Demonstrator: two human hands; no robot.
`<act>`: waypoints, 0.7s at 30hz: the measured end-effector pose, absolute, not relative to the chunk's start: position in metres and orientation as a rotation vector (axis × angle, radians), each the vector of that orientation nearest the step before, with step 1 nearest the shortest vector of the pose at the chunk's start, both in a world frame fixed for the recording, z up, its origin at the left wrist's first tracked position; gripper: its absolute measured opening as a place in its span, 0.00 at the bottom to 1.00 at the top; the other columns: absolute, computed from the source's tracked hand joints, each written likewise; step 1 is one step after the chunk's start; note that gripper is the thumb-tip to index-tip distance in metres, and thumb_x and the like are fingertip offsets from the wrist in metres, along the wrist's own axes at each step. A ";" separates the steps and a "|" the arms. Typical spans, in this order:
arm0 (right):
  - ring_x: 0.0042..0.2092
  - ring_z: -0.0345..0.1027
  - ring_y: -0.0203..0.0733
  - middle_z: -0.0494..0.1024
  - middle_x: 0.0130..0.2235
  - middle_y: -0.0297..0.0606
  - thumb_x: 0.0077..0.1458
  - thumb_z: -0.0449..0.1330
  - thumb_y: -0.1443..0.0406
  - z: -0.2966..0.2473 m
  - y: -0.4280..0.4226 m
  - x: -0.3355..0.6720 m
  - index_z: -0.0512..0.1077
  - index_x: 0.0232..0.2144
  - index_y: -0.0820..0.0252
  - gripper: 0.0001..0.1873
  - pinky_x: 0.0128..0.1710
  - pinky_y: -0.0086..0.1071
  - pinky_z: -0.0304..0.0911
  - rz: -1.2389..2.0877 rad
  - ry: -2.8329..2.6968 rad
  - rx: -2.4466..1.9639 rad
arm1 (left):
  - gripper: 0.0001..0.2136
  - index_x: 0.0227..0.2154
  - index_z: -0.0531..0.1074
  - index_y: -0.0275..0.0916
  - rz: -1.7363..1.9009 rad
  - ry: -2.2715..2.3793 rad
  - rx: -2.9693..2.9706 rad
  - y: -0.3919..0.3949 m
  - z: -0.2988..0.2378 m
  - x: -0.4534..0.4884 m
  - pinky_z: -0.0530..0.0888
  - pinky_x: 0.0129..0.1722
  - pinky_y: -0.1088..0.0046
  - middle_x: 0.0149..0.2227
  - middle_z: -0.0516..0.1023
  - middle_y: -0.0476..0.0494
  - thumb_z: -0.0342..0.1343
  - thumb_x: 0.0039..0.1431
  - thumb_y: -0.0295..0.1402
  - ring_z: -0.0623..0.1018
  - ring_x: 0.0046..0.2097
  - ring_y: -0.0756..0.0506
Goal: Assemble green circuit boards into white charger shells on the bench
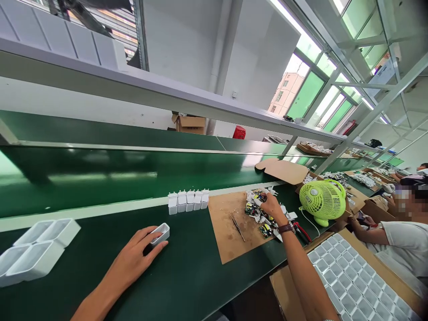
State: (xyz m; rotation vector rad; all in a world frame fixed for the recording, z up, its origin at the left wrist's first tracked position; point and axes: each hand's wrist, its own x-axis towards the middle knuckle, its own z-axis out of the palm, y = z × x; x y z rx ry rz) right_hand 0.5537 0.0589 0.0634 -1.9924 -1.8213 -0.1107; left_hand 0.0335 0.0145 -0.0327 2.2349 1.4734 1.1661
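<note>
In my left hand (140, 247), fingers and thumb are wrapped round a small white plastic housing (163, 232) with its open side up, just above the green bench. My right hand (271, 207) is over a pile of small circuit boards (250, 208) and white plastic pieces. Its fingers are drawn together among the boards, and what is between them I cannot make out. The pile lies on a brown cardboard sheet (222, 243), with metal tweezers (237, 227) beside it. Between my hands, farther back, stands a row of white plug adapters (190, 201).
Large white open trays (36, 254) sit at the left. On the right are red-handled pliers (302, 232), a lime-green fan (323, 200) and a carton with a many-celled white tray (354, 276). A co-worker (401, 240) sits beyond. A shelf (187, 100) runs above the bench.
</note>
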 end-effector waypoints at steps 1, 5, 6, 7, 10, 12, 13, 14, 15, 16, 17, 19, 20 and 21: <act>0.45 0.75 0.53 0.81 0.45 0.49 0.52 0.62 0.64 0.062 0.057 0.554 0.75 0.49 0.63 0.21 0.47 0.43 0.70 -0.087 -1.812 -1.948 | 0.22 0.44 0.82 0.49 1.170 1.474 2.235 0.015 -0.033 0.034 0.82 0.38 0.69 0.49 0.81 0.43 0.53 0.61 0.58 0.83 0.46 0.39; 0.55 0.72 0.53 0.78 0.52 0.48 0.54 0.61 0.60 0.058 0.047 0.553 0.69 0.59 0.60 0.30 0.57 0.47 0.67 -0.015 -1.732 -1.817 | 0.23 0.42 0.82 0.49 1.173 1.472 2.227 0.015 -0.032 0.035 0.82 0.39 0.67 0.49 0.81 0.43 0.53 0.61 0.59 0.83 0.45 0.39; 0.55 0.72 0.53 0.78 0.52 0.49 0.55 0.60 0.59 0.057 0.045 0.553 0.67 0.61 0.61 0.31 0.57 0.48 0.68 -0.006 -1.697 -1.804 | 0.23 0.42 0.82 0.49 1.178 1.467 2.221 0.015 -0.032 0.036 0.82 0.38 0.68 0.49 0.81 0.43 0.53 0.61 0.60 0.83 0.45 0.39; 0.55 0.72 0.53 0.77 0.53 0.51 0.57 0.58 0.59 0.057 0.043 0.554 0.66 0.62 0.62 0.32 0.56 0.48 0.69 0.002 -1.663 -1.797 | 0.23 0.42 0.82 0.49 1.180 1.462 2.217 0.015 -0.031 0.036 0.82 0.38 0.68 0.49 0.81 0.43 0.53 0.61 0.60 0.83 0.45 0.39; 0.56 0.72 0.53 0.76 0.54 0.52 0.57 0.58 0.58 0.059 0.038 0.553 0.64 0.63 0.63 0.33 0.58 0.49 0.68 0.013 -1.623 -1.764 | 0.24 0.43 0.82 0.48 1.199 1.459 2.209 0.014 -0.030 0.037 0.81 0.36 0.68 0.49 0.81 0.42 0.53 0.61 0.60 0.83 0.45 0.38; 0.58 0.70 0.53 0.75 0.56 0.51 0.55 0.60 0.59 0.061 0.035 0.548 0.65 0.63 0.61 0.34 0.62 0.51 0.64 0.023 -1.648 -1.697 | 0.24 0.43 0.82 0.48 1.205 1.455 2.218 0.013 -0.031 0.037 0.81 0.34 0.69 0.49 0.81 0.42 0.53 0.61 0.60 0.83 0.45 0.38; 0.58 0.69 0.53 0.75 0.56 0.50 0.54 0.62 0.58 0.062 0.035 0.544 0.66 0.63 0.60 0.34 0.64 0.51 0.62 0.051 -1.639 -1.652 | 0.23 0.43 0.82 0.48 1.208 1.450 2.227 0.013 -0.032 0.037 0.81 0.33 0.69 0.49 0.80 0.42 0.53 0.61 0.59 0.83 0.45 0.38; 0.58 0.69 0.54 0.74 0.57 0.50 0.53 0.63 0.57 0.064 0.035 0.540 0.66 0.63 0.60 0.35 0.63 0.52 0.62 0.103 -1.594 -1.600 | 0.23 0.43 0.82 0.48 1.217 1.447 2.236 0.013 -0.032 0.037 0.81 0.33 0.70 0.50 0.80 0.42 0.53 0.62 0.59 0.83 0.45 0.38; 0.57 0.70 0.54 0.74 0.57 0.51 0.52 0.65 0.56 0.066 0.036 0.535 0.66 0.63 0.60 0.37 0.62 0.53 0.64 0.180 -1.511 -1.544 | 0.22 0.44 0.82 0.48 1.225 1.442 2.249 0.013 -0.032 0.037 0.81 0.33 0.70 0.50 0.80 0.42 0.54 0.62 0.58 0.83 0.45 0.39; 0.55 0.72 0.54 0.73 0.57 0.51 0.51 0.66 0.54 0.068 0.037 0.529 0.65 0.63 0.60 0.39 0.59 0.53 0.68 0.275 -1.399 -1.483 | 0.22 0.44 0.81 0.48 1.243 1.436 2.266 0.013 -0.032 0.037 0.81 0.33 0.69 0.51 0.80 0.42 0.54 0.63 0.57 0.83 0.45 0.39; 0.53 0.74 0.55 0.73 0.57 0.52 0.51 0.67 0.52 0.071 0.037 0.524 0.65 0.63 0.59 0.40 0.55 0.52 0.71 0.376 -1.281 -1.414 | 0.21 0.45 0.81 0.47 1.273 1.425 2.287 0.013 -0.030 0.037 0.81 0.35 0.69 0.51 0.79 0.42 0.54 0.63 0.56 0.82 0.46 0.39; 0.48 0.76 0.53 0.73 0.58 0.51 0.49 0.69 0.50 0.078 0.037 0.513 0.66 0.62 0.58 0.42 0.49 0.51 0.75 0.567 -1.124 -1.284 | 0.19 0.45 0.80 0.46 1.371 1.394 2.336 0.014 -0.026 0.038 0.82 0.40 0.65 0.52 0.79 0.41 0.56 0.64 0.53 0.81 0.48 0.38; 0.46 0.77 0.52 0.73 0.58 0.50 0.48 0.71 0.50 0.081 0.035 0.507 0.67 0.61 0.57 0.42 0.47 0.49 0.76 0.659 -1.115 -1.240 | 0.18 0.46 0.80 0.46 1.425 1.384 2.358 0.014 -0.023 0.039 0.82 0.43 0.63 0.52 0.79 0.41 0.57 0.64 0.52 0.81 0.49 0.38; 0.45 0.77 0.51 0.74 0.57 0.49 0.47 0.72 0.52 0.084 0.031 0.500 0.68 0.61 0.56 0.41 0.46 0.47 0.77 0.758 -1.151 -1.211 | 0.17 0.46 0.79 0.46 1.476 1.378 2.375 0.014 -0.020 0.040 0.81 0.46 0.60 0.52 0.78 0.41 0.58 0.64 0.50 0.80 0.50 0.37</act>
